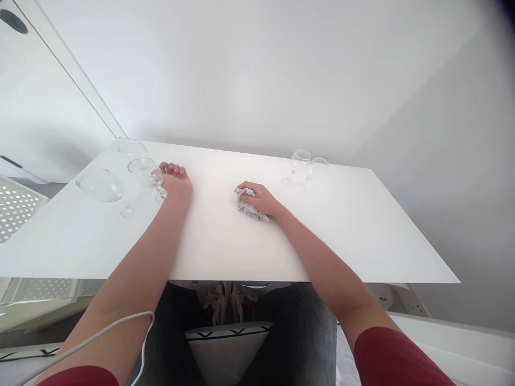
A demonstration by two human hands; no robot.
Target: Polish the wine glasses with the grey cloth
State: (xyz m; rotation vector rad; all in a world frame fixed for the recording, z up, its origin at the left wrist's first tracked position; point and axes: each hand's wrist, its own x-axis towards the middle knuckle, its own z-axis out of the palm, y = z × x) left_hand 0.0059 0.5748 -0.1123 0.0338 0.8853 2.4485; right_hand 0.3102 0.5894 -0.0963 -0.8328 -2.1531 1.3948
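My right hand (259, 198) is closed around a crumpled pale grey cloth (251, 208), which rests on the white table (225, 246) near its middle. My left hand (176, 178) lies on the table to the left, fingers loosely curled and nothing seen in them. Right beside it stands a clear wine glass (142, 167); whether the thumb touches its bowl I cannot tell. Two more wine glasses are close by, one (100, 187) nearer the left edge and one (131, 147) farther back. Beyond my right hand, a pair of wine glasses (300, 161) stands toward the back edge.
A white wall (249, 75) runs behind the table. A white cable (116, 321) crosses my left forearm. White perforated baskets (16, 206) sit at the left, beside and below the tabletop. A wall socket (414, 305) shows low on the right.
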